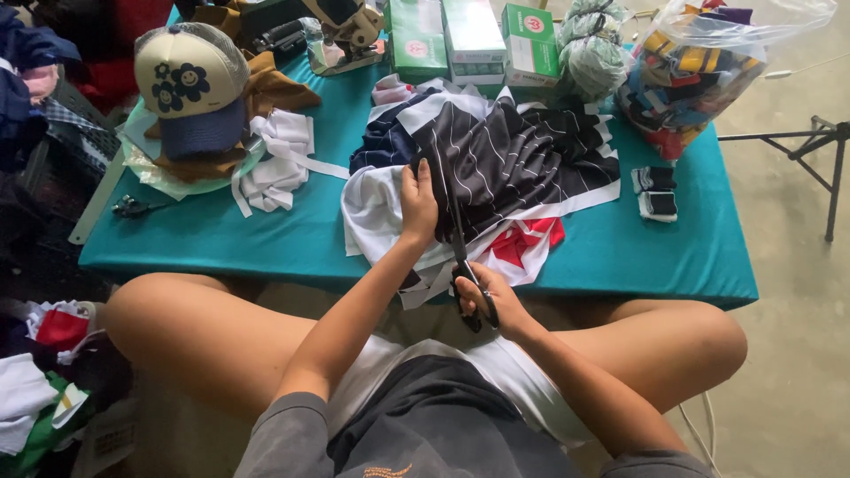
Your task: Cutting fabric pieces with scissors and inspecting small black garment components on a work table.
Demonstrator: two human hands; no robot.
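As seen from the head camera, which was the only view, a person sat cross-legged before a low teal table [266, 239]. Left hand [418, 205]: laid palm-down on a black pinstriped garment [522, 159], fingers pressed together and flat against the cloth near its left edge. Right hand [482, 301]: at the table's near edge, fingers curled through the black handles of a pair of scissors [460, 265], whose blades ran up along the fabric beside the left hand; whether the blades were parted could not be told. Garment: spread over the table's centre, on top of white cloth [372, 221] and a red-and-white piece [527, 243]. Packages, far edge: three upright green-and-white boxes [474, 40] side by side, each bearing a round red mark. Far right: clear plastic bag [699, 66] stuffed with multicoloured cloth pieces, just beside a bundle of pale green yarn [591, 49]. Right of the garment: two small black-and-white folded items [657, 193], one behind the other. Left side: cream and navy cap [190, 88] with dark flower motifs, resting on brown cloth [274, 88]; white fabric strips [279, 159] near it.
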